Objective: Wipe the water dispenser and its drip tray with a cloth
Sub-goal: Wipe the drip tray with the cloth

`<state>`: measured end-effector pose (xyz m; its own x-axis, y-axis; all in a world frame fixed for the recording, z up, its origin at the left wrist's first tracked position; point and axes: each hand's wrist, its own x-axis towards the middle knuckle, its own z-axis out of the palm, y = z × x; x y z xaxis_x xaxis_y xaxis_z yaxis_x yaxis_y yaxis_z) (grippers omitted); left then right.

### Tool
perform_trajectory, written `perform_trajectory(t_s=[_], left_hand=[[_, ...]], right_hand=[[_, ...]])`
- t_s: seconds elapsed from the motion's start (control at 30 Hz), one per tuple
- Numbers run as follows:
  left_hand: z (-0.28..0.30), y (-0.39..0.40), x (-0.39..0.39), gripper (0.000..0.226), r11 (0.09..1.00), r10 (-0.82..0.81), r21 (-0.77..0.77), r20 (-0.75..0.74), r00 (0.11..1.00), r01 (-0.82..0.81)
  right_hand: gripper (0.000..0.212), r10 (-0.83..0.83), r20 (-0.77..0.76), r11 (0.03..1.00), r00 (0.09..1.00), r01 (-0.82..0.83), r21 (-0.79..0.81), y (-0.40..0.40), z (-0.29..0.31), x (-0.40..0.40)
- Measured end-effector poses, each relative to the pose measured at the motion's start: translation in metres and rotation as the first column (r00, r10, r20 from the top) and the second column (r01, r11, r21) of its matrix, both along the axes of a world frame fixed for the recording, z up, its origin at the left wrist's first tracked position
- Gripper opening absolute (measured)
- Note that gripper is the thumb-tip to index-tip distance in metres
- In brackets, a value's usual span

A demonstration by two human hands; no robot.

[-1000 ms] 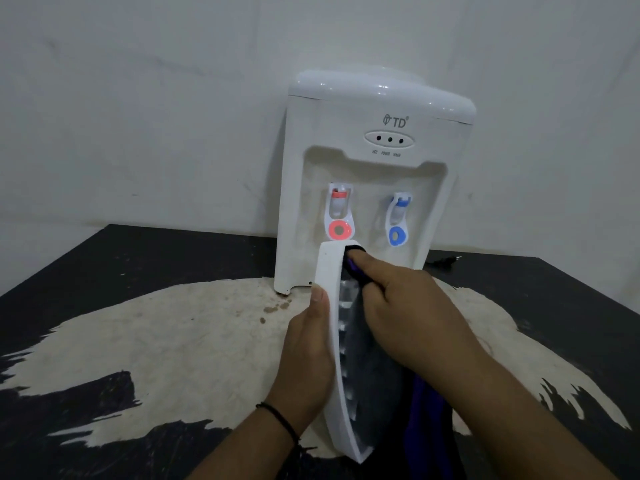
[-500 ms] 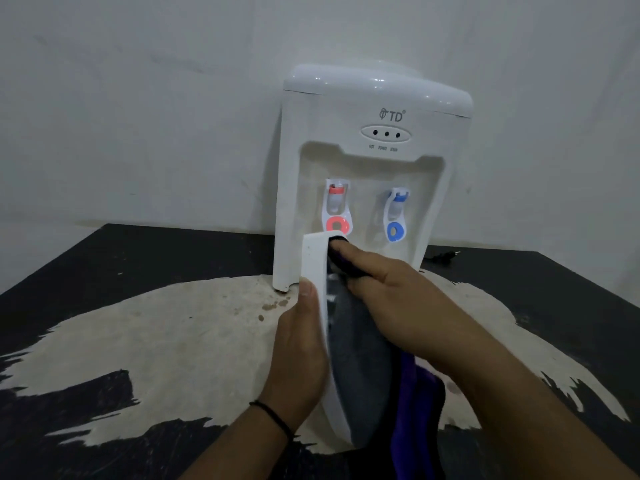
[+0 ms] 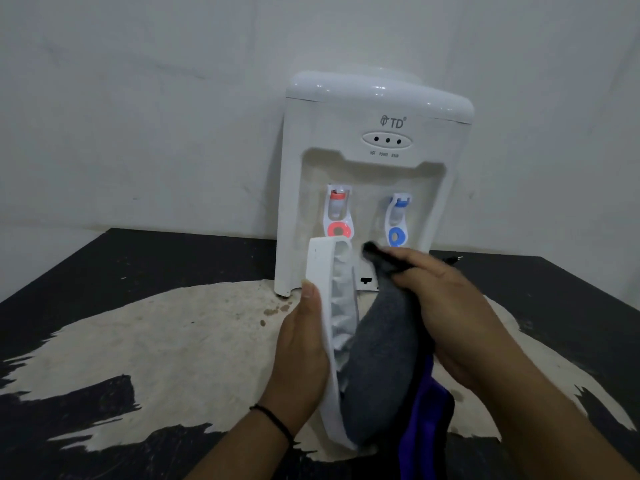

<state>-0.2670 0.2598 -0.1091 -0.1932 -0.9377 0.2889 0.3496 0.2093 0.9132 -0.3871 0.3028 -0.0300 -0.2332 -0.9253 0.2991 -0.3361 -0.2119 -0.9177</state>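
A white water dispenser [image 3: 374, 109] with a red tap and a blue tap stands against the wall at the back of the table. The white drip tray [image 3: 320, 268] is off the dispenser and held up on edge in front of it, my left hand [image 3: 303, 348] gripping its outer side. My right hand [image 3: 450, 306] holds a grey and purple cloth [image 3: 377, 358], with the cloth's dark tip lifted to the right of the tray's upper end. The cloth's lower part still lies inside the tray and hides its lower grid.
The black table [image 3: 121, 268] has a large pale worn patch [image 3: 156, 334] in the middle. A white wall rises right behind the dispenser. A dark cable end [image 3: 453, 259] lies on the table to the right of the dispenser.
My right hand has pulled the cloth's tip out of the tray's upper end and to the right, baring the upper grid. The tray has stayed upright in my left hand.
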Motion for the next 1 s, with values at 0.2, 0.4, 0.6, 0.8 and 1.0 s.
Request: perform_trajectory(t_s=[0.2, 0.4, 0.6, 0.8, 1.0], left_hand=[[-0.008, -0.008, -0.011, 0.062, 0.997, 0.067, -0.025, 0.021, 0.998, -0.067], [-0.008, 0.003, -0.013, 0.070, 0.999, 0.024, 0.025, -0.083, 0.996, -0.022], [-0.003, 0.003, -0.008, 0.044, 1.000, 0.025, 0.021, -0.122, 0.992, -0.022], [-0.002, 0.007, -0.005, 0.039, 0.998, 0.035, -0.057, -0.052, 0.998, -0.038], [-0.007, 0.002, 0.000, 0.055, 0.998, 0.060, 0.016, -0.025, 0.998, -0.060]], right_hand=[[0.051, -0.224, -0.872, 0.952, 0.435, -0.092, -0.291, 0.007, -0.007, 0.023], [0.060, -0.306, -0.948, 0.947, 0.085, 0.133, -0.294, -0.004, 0.028, 0.024], [0.061, -0.082, -0.995, 0.996, 0.064, -0.024, -0.084, -0.002, 0.014, 0.035], [0.054, -0.174, -0.878, 0.984, 0.446, 0.045, -0.172, -0.014, 0.022, 0.019], [0.031, 0.058, -0.192, 0.983, 0.980, -0.022, 0.184, -0.017, 0.011, 0.014]])
